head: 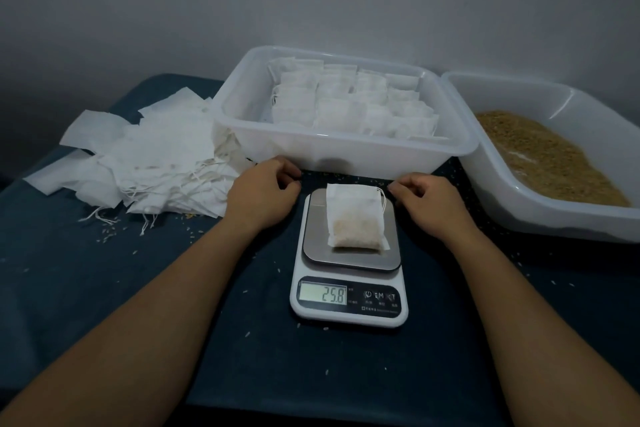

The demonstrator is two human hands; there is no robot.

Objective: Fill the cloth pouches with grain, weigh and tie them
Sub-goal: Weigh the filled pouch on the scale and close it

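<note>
Head view: filled pouch [355, 217] on scale [349, 270], long axis pointing away; left hand [261, 194], right hand [427, 206] flank mouth end, fingers curled, apparently holding nothing.

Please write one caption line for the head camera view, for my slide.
Filled pouch on the scale reading 25.8, with both hands beside it, near bins of pouches and grain.

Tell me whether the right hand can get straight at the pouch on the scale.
Probably yes. The right hand rests just right of the white cloth pouch partly filled with grain, which lies on the steel platform of the white digital kitchen scale. Nothing stands between them, and the drawstrings face that hand.
</note>
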